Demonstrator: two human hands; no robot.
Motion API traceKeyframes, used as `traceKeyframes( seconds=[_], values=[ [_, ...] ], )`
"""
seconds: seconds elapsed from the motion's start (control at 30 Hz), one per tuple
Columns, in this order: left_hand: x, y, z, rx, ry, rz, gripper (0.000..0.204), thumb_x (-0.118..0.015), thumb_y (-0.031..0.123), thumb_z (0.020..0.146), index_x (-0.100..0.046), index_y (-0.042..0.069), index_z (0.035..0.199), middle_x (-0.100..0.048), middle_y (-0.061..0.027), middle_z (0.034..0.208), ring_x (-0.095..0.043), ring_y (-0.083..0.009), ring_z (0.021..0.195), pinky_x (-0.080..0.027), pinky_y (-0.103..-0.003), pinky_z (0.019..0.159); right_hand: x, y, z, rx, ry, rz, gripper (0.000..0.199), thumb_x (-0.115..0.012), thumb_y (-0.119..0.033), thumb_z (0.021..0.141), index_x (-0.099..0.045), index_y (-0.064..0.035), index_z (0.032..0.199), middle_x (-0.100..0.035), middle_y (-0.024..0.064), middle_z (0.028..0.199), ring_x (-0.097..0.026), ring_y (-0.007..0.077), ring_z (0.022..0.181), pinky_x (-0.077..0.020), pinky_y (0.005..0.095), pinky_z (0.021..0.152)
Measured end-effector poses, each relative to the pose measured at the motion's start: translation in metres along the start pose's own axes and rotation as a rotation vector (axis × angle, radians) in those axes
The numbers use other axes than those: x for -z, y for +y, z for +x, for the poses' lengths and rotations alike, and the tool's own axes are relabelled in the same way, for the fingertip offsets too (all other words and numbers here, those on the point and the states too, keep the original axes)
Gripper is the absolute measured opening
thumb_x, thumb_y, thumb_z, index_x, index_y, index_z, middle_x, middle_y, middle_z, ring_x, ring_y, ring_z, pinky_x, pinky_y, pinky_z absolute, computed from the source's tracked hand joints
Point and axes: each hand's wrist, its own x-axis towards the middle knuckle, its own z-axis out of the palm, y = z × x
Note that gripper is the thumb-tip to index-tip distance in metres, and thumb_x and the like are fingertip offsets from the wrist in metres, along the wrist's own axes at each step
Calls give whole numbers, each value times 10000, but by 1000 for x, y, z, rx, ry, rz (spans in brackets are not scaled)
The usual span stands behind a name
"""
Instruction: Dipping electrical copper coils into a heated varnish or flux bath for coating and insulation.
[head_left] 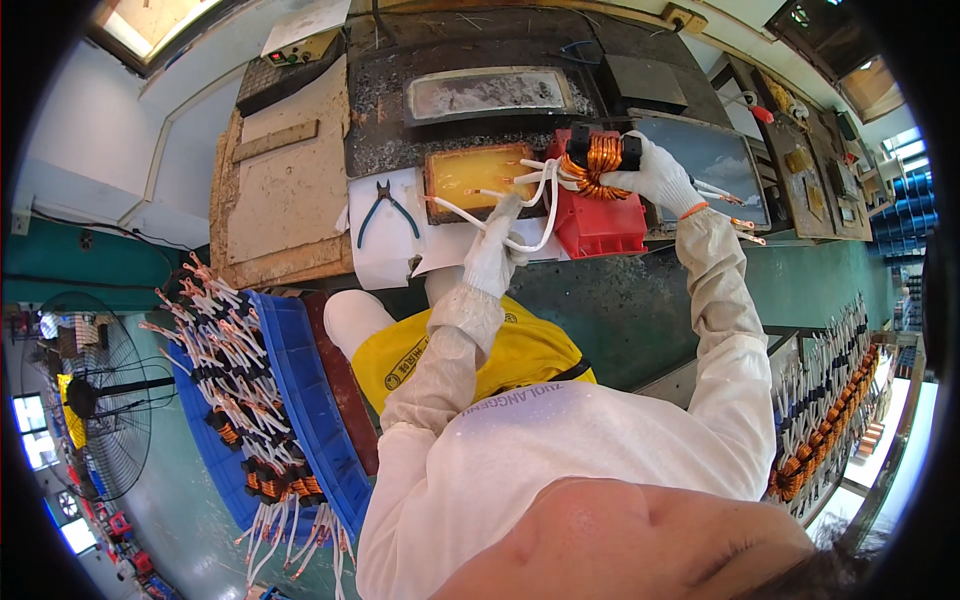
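A copper-wound coil (600,160) with black end pieces is held up in my gloved right hand (655,175), whose fingers are closed around its right side. White insulated lead wires (550,205) with bare copper tips run left from it. More copper-tipped leads stick out to the right of this hand. My gloved left hand (490,250) is closed on the white leads; one tip reaches past it to the left. Those tips show above a shallow tray of amber liquid (430,165); whether any touches the liquid I cannot tell. Beneath the coil stands a red plastic box (602,228).
Cutting pliers (388,212) lie on white paper left of the tray. Behind is a rectangular metal pan (490,94) with a greyish surface. A blue crate (320,400) full of leaded coils stands at my left, more coils (825,430) at my right. A fan (110,395) is far left.
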Motion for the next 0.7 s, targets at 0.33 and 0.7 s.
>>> traceKeyframes(
  seconds=[0.33, 0.7],
  values=[
    [-10, 15, -6, 91, -38, 147, 501, -458, 202, 962, -424, 78, 1447, -477, -119, 1454, -518, -66, 547, -427, -210, 484, -11, 18, -19, 0, 84, 118, 695, -804, -441, 698, -535, -110, 1247, -669, 187, 1098, -647, 358, 1025, -507, 388, 874],
    [-15, 26, 23, 107, -162, -16, 527, -439, 129, 915, -410, 62, 1437, -551, -156, 1359, -442, -68, 530, -350, -207, 447, -32, 30, -28, 31, 203, 393, 553, -827, -315, 693, -582, -68, 1123, -697, 114, 979, -670, 262, 946, -499, 348, 850]
  ],
)
